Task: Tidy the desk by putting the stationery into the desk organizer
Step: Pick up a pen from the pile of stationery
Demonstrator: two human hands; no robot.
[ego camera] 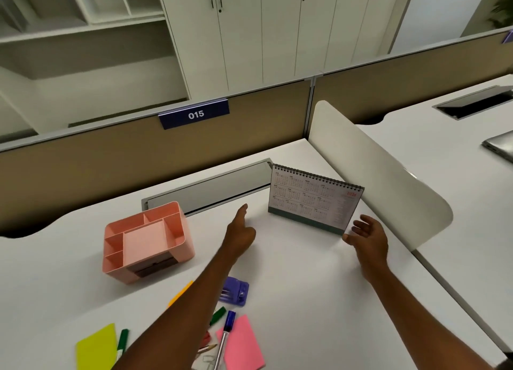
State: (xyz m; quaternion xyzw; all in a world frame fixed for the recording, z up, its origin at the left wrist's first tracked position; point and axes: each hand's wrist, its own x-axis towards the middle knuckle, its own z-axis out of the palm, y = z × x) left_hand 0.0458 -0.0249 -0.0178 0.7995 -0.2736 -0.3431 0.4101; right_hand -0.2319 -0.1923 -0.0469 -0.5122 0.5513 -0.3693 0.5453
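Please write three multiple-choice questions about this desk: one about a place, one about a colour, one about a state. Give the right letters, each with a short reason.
1. Where does the desk calendar stand relative to the pink organizer?
A. To its right
B. Inside it
C. On top of it

2. What colour is the note pad under the blue-capped pen?
A. White
B. Pink
C. Black

3. What do the organizer's top compartments hold?
A. Pens
B. Paper clips
C. Nothing visible

Answers:
1 A: the calendar stands apart on the desk, to the right of the organizer.
2 B: the pen lies across the corner of a pink pad.
3 C: each compartment shows only its bare pink floor.
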